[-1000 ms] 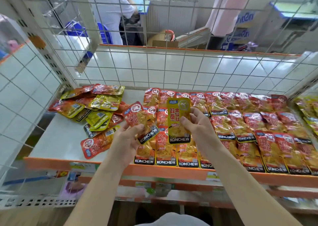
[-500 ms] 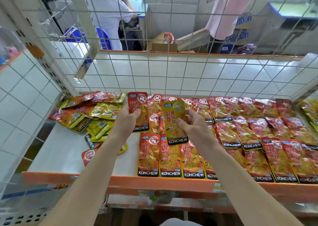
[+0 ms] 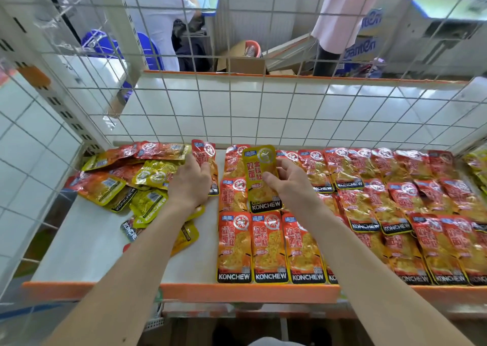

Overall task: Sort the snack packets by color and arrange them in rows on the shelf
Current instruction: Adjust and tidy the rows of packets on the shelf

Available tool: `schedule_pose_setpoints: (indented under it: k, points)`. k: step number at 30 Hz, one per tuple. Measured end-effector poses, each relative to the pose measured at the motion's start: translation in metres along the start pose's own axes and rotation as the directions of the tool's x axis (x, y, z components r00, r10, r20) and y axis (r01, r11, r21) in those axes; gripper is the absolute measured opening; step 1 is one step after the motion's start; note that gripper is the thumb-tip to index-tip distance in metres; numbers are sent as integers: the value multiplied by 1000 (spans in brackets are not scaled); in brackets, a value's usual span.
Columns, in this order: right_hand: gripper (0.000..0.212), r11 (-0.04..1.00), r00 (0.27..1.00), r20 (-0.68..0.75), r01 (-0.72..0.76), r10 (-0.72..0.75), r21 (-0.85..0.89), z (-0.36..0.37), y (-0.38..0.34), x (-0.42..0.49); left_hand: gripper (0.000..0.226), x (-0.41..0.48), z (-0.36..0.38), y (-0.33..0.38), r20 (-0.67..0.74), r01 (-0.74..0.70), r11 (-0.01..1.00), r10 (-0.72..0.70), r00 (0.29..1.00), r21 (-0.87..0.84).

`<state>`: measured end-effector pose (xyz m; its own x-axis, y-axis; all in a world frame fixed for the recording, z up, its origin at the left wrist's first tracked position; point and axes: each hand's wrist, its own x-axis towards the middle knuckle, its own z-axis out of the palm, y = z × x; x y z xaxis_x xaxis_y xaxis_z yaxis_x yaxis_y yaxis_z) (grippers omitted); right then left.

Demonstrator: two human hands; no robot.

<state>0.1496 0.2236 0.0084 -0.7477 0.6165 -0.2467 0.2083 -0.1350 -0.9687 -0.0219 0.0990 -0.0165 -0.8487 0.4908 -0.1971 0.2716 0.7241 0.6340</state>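
A person's right grip (image 3: 292, 184) is pinching a yellow packet (image 3: 261, 177) upright above neat rows of red packets (image 3: 369, 200) on the shelf (image 3: 92, 240), while the left grip (image 3: 191, 184) is lying over, seemingly holding, a single red packet (image 3: 204, 155) beside a mixed pile (image 3: 126, 182) of red and yellow packets at the shelf's left.

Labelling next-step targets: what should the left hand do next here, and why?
Probably lay the red foil snack packet flat and release it: the left hand holds it at the back of the white shelf, beside the sorted red rows, where a gap heads a new column. The yellow foil packet in the right hand looks bound elsewhere.
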Motion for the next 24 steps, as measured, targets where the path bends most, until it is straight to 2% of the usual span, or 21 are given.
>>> schedule_pose_setpoints:
  k: [6, 9, 14, 16, 18, 20, 22, 24]
  points:
    - [18, 999, 1000, 19, 5, -4, -45, 11, 0, 10, 46, 4, -13, -10, 84, -11, 992, 0, 997, 129]
    - [15, 998, 1000, 10, 9, -8, -66, 17, -1, 16, 50, 7, -14, -10, 78, -34, 983, 20, 997, 179]
    - [13, 992, 1000, -14, 3, -5, -128, 23, 1, 26, 55, 11, -7, -2, 51, -101, 984, 95, 994, 144]
    - [12, 993, 1000, -9, 2, -3, -117, 23, 0, 27, 55, 7, -6, 2, 43, -103, 969, 96, 994, 225]
    - [11, 995, 1000, -11, 7, -8, -104, 23, -1, 26, 56, 2, -9, 2, 4, -112, 907, 121, 993, 406]
    - [11, 994, 1000, -14, 17, -19, -108, 22, -1, 25, 53, -4, -16, -3, -21, -199, 799, 256, 967, 567]
    - [12, 992, 999, -15, 32, -34, -124, 22, 1, 25, 52, -4, -20, -14, 92, -363, 696, 395, 914, 620]
    - [13, 987, 999, -17, 44, -47, -153, 22, 2, 24, 52, -4, -21, -22, 231, -470, 639, 423, 876, 609]
